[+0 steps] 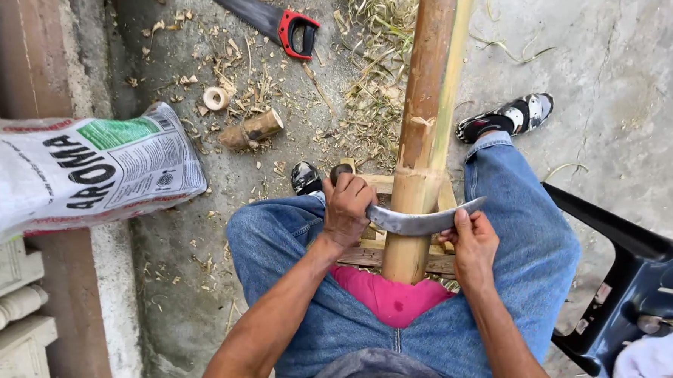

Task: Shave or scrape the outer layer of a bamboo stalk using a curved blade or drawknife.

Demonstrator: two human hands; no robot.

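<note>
I sit with a thick bamboo pole running away from me between my knees. A curved metal blade lies across the pole near its close end. My left hand is shut on the blade's wooden handle at the left. My right hand presses fingers on the blade's right tip. The pole's end rests against a pink cloth in my lap, above a small wooden stand.
A handsaw with a red and black handle lies on the concrete floor ahead. A cut bamboo piece, a small ring and shavings lie nearby. A printed white sack is at left, a dark plastic chair at right.
</note>
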